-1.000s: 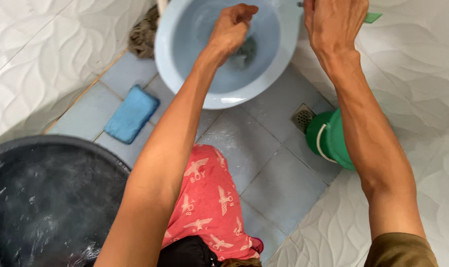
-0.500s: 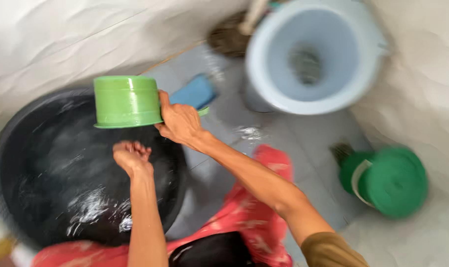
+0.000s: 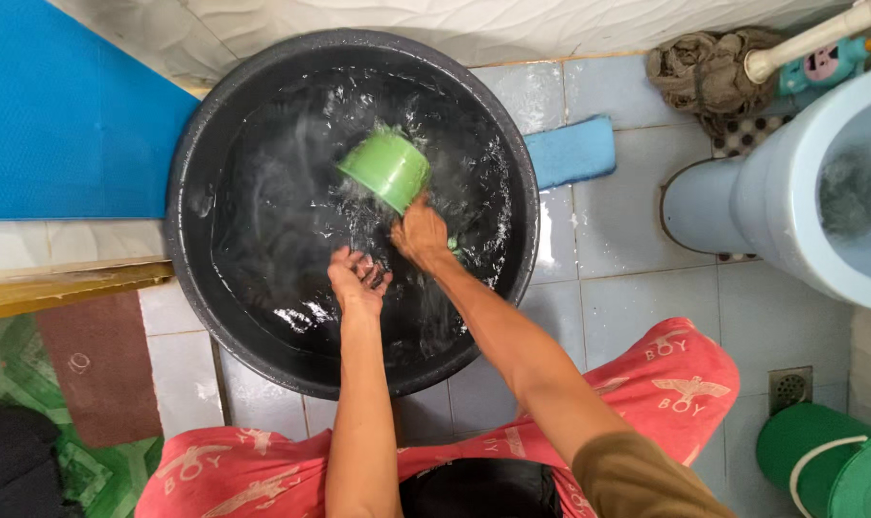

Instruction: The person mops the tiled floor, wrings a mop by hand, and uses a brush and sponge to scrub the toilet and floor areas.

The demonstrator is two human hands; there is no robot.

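Dipping a green scoop (image 3: pixel 385 169) into a big black tub (image 3: pixel 190 201) of water, with the right hand (image 3: pixel 420 233) clamped on the scoop's handle and the scoop tipped mouth-down into the churned surface just beyond the knuckles. Left hand (image 3: pixel 357 277) beside the right, palm up and fingers loosely curled, gripping nothing, hovering at or just over the water; contact with the surface hard to tell. Best done, judging from this, by sinking the scoop rim first so it fills without slapping, then levelling it before lifting to avoid spilling over the tub's edge onto the tiled floor (image 3: pixel 637 307). Worth keeping the lift slow and close to the body, given the wet tiles underfoot. Beyond the right hand, to its right, a blue sponge (image 3: pixel 572 151) flat on the floor against the tub; farther right a pale blue toilet (image 3: pixel 762 211), with a bundled rag (image 3: pixel 706 69) at its base. Near the right elbow, low in the corner, a green bucket (image 3: pixel 824 460) beside a floor drain (image 3: pixel 790 387).
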